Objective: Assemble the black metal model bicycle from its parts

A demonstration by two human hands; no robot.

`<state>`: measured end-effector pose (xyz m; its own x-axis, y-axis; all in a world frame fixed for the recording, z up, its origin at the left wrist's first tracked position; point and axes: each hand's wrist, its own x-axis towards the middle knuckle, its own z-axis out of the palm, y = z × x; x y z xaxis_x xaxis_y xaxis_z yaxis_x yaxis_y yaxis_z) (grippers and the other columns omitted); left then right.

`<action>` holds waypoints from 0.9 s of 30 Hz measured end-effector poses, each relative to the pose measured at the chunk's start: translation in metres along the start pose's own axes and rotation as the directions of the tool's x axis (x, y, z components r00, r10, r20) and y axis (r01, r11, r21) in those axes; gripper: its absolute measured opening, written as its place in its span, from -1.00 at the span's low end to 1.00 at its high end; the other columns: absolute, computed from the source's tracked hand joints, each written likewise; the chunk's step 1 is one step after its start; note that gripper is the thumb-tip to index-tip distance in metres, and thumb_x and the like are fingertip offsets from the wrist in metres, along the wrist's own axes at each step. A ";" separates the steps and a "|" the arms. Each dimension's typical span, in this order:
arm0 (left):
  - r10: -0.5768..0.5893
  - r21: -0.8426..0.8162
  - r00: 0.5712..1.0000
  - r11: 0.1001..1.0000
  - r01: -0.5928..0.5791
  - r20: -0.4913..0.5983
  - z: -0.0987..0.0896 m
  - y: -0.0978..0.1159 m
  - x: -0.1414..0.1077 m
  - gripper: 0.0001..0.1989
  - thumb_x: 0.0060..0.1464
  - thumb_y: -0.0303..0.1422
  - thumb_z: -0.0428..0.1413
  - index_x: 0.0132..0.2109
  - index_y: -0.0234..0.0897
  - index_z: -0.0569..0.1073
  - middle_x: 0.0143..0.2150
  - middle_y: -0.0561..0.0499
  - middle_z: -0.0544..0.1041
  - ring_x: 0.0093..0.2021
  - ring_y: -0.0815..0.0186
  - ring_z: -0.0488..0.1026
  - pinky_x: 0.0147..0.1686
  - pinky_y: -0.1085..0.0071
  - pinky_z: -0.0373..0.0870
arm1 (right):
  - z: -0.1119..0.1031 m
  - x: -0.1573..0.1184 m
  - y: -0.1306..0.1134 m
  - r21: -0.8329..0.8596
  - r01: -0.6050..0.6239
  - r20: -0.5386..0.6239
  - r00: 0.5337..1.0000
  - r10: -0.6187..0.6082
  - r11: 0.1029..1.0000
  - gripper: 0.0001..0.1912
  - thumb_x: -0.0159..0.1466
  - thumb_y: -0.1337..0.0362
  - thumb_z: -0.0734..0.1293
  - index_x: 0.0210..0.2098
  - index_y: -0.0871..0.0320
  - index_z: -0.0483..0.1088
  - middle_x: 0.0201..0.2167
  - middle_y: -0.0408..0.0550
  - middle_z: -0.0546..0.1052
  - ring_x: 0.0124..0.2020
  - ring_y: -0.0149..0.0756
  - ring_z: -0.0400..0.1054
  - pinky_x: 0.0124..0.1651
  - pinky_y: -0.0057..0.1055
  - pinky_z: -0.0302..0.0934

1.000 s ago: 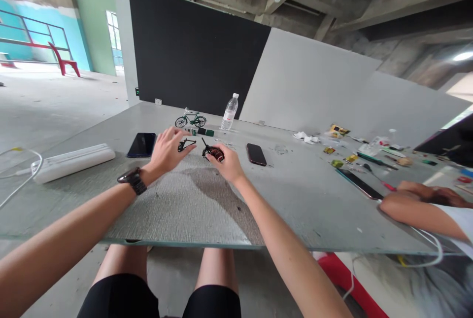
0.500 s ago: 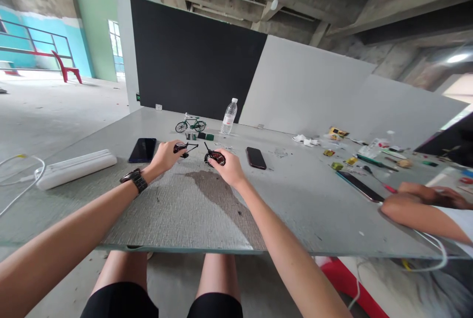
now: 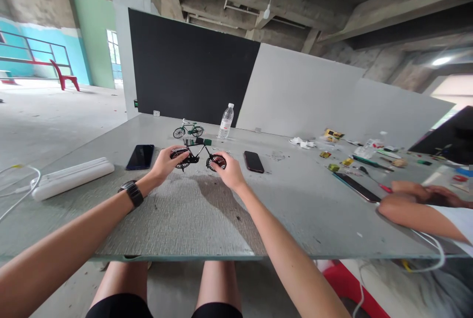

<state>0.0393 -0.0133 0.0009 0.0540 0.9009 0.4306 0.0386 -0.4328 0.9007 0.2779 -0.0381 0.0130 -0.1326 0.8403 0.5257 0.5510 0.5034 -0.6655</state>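
Observation:
A small black model bicycle is held just above the table between my two hands. My left hand is closed around its rear wheel at the frame's back end. My right hand pinches the front wheel, which has a fork rising from it. The fork meets the front of the frame; I cannot tell whether the two are joined. Behind them stands a green model bicycle, upright, with small dark green pieces in front of it.
A water bottle stands behind my hands. One phone lies at left, another phone at right. A white power strip is on the far left. A co-worker's arm rests at right, near scattered small parts and tools.
The front wheel with its fork and the rear frame, apart before, have come together into a bicycle shape. My hands have turned the frame more side-on, and the camera view has shifted slightly.

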 end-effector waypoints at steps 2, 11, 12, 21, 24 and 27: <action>-0.012 -0.004 1.000 1.000 0.012 0.013 0.001 0.001 -0.001 -0.59 0.04 -0.10 0.30 -0.07 -0.30 0.59 -0.19 -0.13 0.65 -0.21 0.18 0.57 -0.22 0.33 0.45 | 0.000 0.000 0.000 0.005 0.006 0.001 1.000 -0.006 1.000 -0.72 0.24 0.20 0.41 -0.08 0.13 0.45 -0.26 -0.03 0.61 -0.31 -0.28 0.49 -0.14 -0.31 0.36; -0.013 -0.043 1.000 0.999 0.014 0.024 0.002 0.000 -0.001 -0.56 0.06 -0.09 0.27 -0.05 -0.36 0.57 -0.13 -0.17 0.65 -0.15 0.16 0.59 -0.16 0.30 0.49 | -0.002 0.000 -0.002 -0.010 0.023 -0.033 0.999 -0.024 1.000 -0.70 0.25 0.17 0.40 -0.06 0.14 0.45 -0.24 -0.01 0.61 -0.25 -0.25 0.50 -0.13 -0.32 0.36; -0.016 -0.058 1.000 0.998 0.017 0.020 0.002 -0.001 -0.001 -0.56 0.06 -0.10 0.28 -0.06 -0.37 0.57 -0.13 -0.17 0.65 -0.15 0.16 0.59 -0.16 0.31 0.49 | -0.002 0.000 -0.002 -0.008 0.027 -0.033 0.999 -0.028 1.000 -0.71 0.25 0.17 0.40 -0.06 0.14 0.45 -0.25 -0.02 0.61 -0.26 -0.25 0.49 -0.13 -0.32 0.36; -0.047 -0.110 0.996 0.992 0.056 0.079 0.003 -0.002 -0.002 -0.56 0.04 -0.13 0.31 -0.05 -0.36 0.56 -0.15 -0.14 0.65 -0.17 0.20 0.58 -0.12 0.31 0.47 | -0.002 0.000 -0.004 0.034 0.023 -0.032 0.999 -0.022 0.999 -0.70 0.24 0.14 0.41 -0.08 0.13 0.45 -0.26 -0.03 0.60 -0.28 -0.26 0.49 -0.14 -0.31 0.36; -0.048 -0.143 0.995 0.988 0.060 0.087 0.004 -0.002 -0.002 -0.56 0.03 -0.12 0.32 -0.06 -0.36 0.56 -0.14 -0.13 0.65 -0.16 0.18 0.58 -0.11 0.29 0.46 | -0.002 0.000 -0.005 0.042 0.028 -0.032 0.999 -0.027 0.999 -0.70 0.24 0.14 0.40 -0.08 0.13 0.44 -0.26 -0.03 0.60 -0.28 -0.26 0.49 -0.14 -0.31 0.36; -0.056 -0.172 0.998 0.983 0.063 0.043 0.004 -0.001 -0.002 -0.56 0.02 -0.11 0.32 -0.07 -0.35 0.57 -0.15 -0.13 0.65 -0.15 0.19 0.58 -0.12 0.31 0.46 | -0.002 0.000 -0.004 0.046 0.017 -0.024 1.000 -0.016 0.999 -0.70 0.24 0.15 0.40 -0.08 0.13 0.44 -0.26 -0.03 0.60 -0.28 -0.26 0.48 -0.14 -0.30 0.35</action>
<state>0.0431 -0.0147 -0.0016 0.0943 0.9216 0.3765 -0.1298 -0.3636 0.9225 0.2770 -0.0405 0.0166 -0.1221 0.8269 0.5489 0.5100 0.5267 -0.6801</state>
